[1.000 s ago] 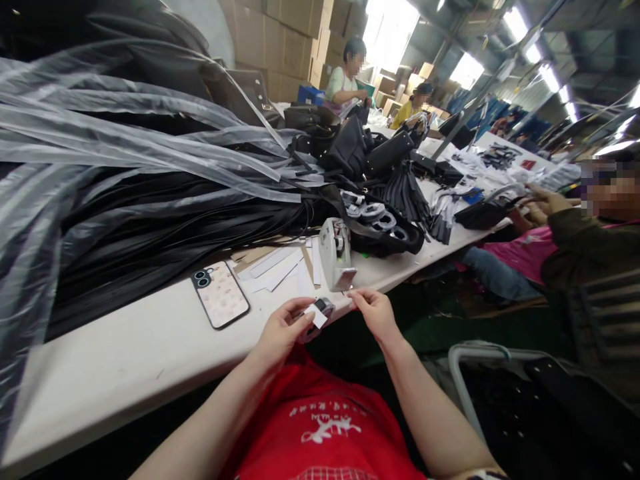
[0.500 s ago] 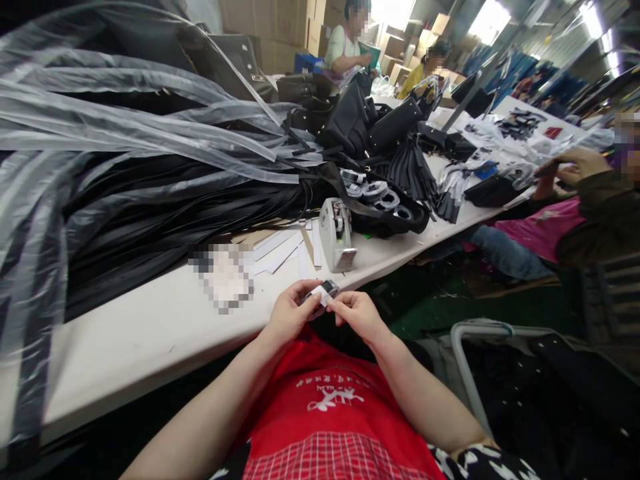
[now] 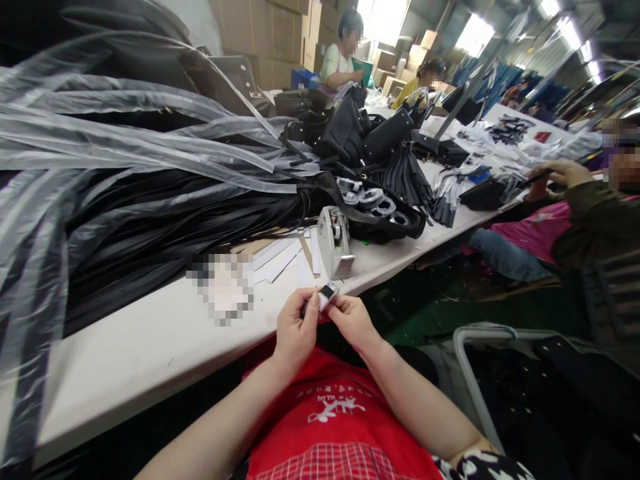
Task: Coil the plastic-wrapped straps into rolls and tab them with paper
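White piece pinched by curled left hand, right hand.

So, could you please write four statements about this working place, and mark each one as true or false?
1. The left hand and the right hand meet at one small piece. True.
2. The apron is blue. False: the apron is red, with white print.
3. A pale device stands on the white table. True.
4. The pale coils lie on the floor. False: the pale coils lie on black material on the table.
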